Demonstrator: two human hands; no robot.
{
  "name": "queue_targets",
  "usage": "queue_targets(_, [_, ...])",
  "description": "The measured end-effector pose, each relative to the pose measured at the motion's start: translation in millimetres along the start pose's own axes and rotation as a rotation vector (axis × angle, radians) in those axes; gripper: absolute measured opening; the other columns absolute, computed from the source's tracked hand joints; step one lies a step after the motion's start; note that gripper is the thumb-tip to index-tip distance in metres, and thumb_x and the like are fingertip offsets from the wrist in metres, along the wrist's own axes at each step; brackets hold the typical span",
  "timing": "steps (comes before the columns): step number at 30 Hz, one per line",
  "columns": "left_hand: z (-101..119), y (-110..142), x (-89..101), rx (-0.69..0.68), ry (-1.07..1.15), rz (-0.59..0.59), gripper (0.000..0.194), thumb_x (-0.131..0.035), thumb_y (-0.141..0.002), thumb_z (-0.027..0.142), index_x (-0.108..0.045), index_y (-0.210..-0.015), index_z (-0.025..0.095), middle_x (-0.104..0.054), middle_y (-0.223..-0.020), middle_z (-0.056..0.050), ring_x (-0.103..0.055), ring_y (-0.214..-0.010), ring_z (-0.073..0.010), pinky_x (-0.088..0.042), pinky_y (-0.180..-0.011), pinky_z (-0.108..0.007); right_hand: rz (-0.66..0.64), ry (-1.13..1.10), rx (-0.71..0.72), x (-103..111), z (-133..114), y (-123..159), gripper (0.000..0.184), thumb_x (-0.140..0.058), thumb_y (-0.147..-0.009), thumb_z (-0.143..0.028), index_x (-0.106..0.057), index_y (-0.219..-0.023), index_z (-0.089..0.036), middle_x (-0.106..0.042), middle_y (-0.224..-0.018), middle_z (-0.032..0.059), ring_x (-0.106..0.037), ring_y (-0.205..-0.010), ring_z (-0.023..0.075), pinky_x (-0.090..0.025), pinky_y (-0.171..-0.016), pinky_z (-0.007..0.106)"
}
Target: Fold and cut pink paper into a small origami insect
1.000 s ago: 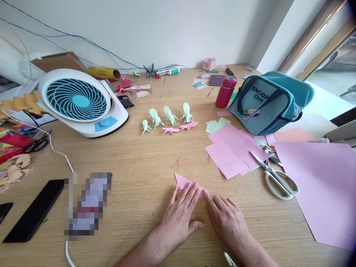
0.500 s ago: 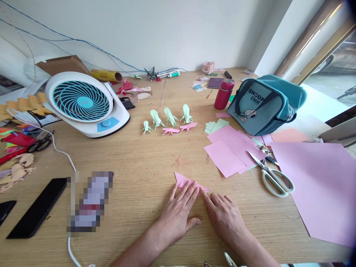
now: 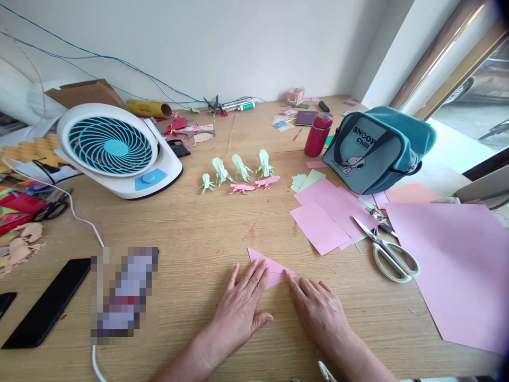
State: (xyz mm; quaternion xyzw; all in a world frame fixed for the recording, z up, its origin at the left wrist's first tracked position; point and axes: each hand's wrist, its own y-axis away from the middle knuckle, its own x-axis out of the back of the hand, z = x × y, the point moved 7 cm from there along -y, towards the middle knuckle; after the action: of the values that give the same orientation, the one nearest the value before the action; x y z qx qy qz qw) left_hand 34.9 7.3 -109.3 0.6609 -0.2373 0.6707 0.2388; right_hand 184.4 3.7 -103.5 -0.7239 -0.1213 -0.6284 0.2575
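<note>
A folded piece of pink paper, roughly triangular, lies flat on the wooden table in front of me. My left hand rests on its left part with fingers stretched out and the thumb spread to the side, partly hiding it. With an extended index fingertip, my right hand touches the paper near its right point; the other fingers curl loosely, with nothing visible in them. Farther back stand several folded green paper insects and two pink paper insects.
Scissors lie right of my hands, beside pink sheets and a large pink sheet. A red flask and blue bag stand behind. At left are a fan, a blurred phone-like object and a cable.
My left hand has slid left and slightly down across the folded paper, uncovering more of its middle. My right index finger stays at the right point. The view has shifted slightly.
</note>
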Motion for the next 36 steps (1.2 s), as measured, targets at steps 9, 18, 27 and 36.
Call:
queue_targets(9, [-3.5,3.2,-3.7,0.066,0.004,-0.023,0.081,-0.036,-0.095,0.062,-0.008,-0.157,0.017,-0.023,-0.162,-0.008,-0.019,-0.148,-0.0319,-0.014,-0.117,-0.054,0.026,0.023,-0.038,-1.9,1.2,3.2,0.045,-0.060,-0.085,-0.009,-0.051,-0.129,-0.013,-0.063,-0.080,0.0026,-0.058,-0.067,0.0185,-0.036,-0.063,0.034])
queue_targets(18, [-7.6,4.8,-2.6,0.044,0.002,0.055,0.077,-0.033,-0.098,0.057,-0.002,-0.157,0.018,-0.025,-0.162,-0.006,-0.018,-0.148,-0.0291,-0.014,-0.117,-0.048,0.105,0.064,-0.073,-9.7,4.9,15.8,0.036,-0.044,-0.099,-0.014,-0.047,-0.134,-0.012,-0.061,-0.077,0.0029,-0.059,-0.067,0.0181,-0.037,-0.064,0.034])
queue_targets(27, [-6.5,7.6,3.4,0.037,-0.088,0.185,0.072,-0.036,-0.099,0.054,-0.011,-0.157,0.019,-0.029,-0.161,-0.004,-0.021,-0.147,-0.0262,-0.015,-0.116,-0.042,0.219,0.091,-0.101,-12.1,5.9,20.7,0.036,-0.041,-0.098,-0.012,-0.049,-0.132,-0.015,-0.062,-0.075,0.0030,-0.060,-0.061,0.0181,-0.038,-0.062,0.033])
queue_targets(36, [-9.5,8.0,-0.6,-0.020,-0.163,0.325,0.083,-0.036,-0.092,0.068,-0.019,-0.156,0.018,-0.038,-0.156,-0.008,-0.029,-0.142,-0.0298,-0.017,-0.114,-0.042,0.227,0.146,-0.055,-33.0,13.3,26.8,0.034,-0.047,-0.097,-0.017,-0.053,-0.131,-0.018,-0.064,-0.075,0.0018,-0.063,-0.061,0.0167,-0.041,-0.060,0.031])
